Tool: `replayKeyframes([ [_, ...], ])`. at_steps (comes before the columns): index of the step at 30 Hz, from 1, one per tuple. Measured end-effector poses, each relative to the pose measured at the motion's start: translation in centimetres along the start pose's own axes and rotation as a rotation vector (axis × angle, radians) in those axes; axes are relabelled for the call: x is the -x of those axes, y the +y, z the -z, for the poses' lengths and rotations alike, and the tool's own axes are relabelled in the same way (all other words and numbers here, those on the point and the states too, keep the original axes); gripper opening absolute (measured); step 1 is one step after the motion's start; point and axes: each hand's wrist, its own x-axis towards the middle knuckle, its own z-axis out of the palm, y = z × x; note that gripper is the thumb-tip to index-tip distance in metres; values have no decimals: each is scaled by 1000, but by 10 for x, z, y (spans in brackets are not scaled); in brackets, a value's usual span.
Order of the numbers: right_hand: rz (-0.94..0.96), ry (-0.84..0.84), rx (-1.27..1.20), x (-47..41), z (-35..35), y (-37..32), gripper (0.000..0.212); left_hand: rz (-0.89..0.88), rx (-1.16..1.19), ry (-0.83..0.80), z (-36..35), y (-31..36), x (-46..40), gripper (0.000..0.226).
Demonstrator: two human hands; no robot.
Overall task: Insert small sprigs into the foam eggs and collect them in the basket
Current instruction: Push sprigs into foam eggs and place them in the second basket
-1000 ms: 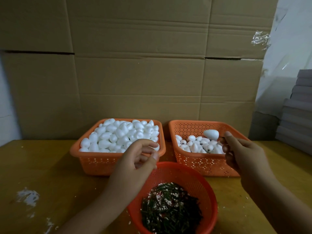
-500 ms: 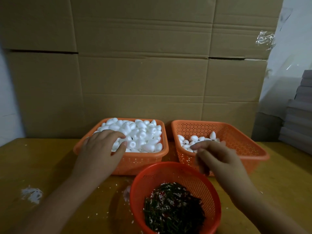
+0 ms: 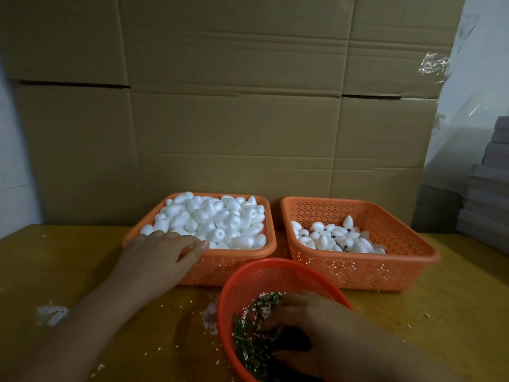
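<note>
An orange square basket (image 3: 239, 256) on the left is heaped with plain white foam eggs (image 3: 217, 219). My left hand (image 3: 162, 257) reaches over its near left corner, palm down, with the fingers lying on the eggs. A second orange basket (image 3: 358, 260) on the right holds fewer eggs (image 3: 336, 238), some showing dark sprig ends. In front stands a round red basket (image 3: 248, 274) of green sprigs (image 3: 248, 343) mixed with foam crumbs. My right hand (image 3: 311, 326) is down inside it, fingers curled into the sprigs; its fingertips are hidden.
The baskets sit on a wooden table (image 3: 82, 257) backed by a wall of cardboard boxes (image 3: 248, 119). White foam crumbs (image 3: 51, 312) lie on the table at the left. A stack of grey boards (image 3: 490, 202) stands at the right edge.
My right hand has left the right basket and dropped into the round sprig basket. My left hand has moved from the middle to the left basket's eggs.
</note>
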Motion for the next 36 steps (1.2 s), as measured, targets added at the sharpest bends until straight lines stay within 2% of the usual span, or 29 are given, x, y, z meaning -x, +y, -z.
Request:
replayKeyframes([
  [3,-8,-18,-28,-1,0,0,49,-17,26,-25,1,-2,0,84],
  [8,-30,-40,-27,-1,-1,1,49,-8,22,-89,-1,-5,-1,81],
  [14,-39,-49,-29,-1,0,0,49,-11,-17,-61,-4,-5,-3,80],
  [24,-39,-51,-38,-1,-1,2,48,-9,87,-53,-3,-4,-1,78],
  [33,-41,-59,-44,-2,-4,5,46,32,69,-160,2,0,-2,83],
  [36,-40,-54,-53,-2,-4,6,47,75,97,-171,4,-1,-4,75],
])
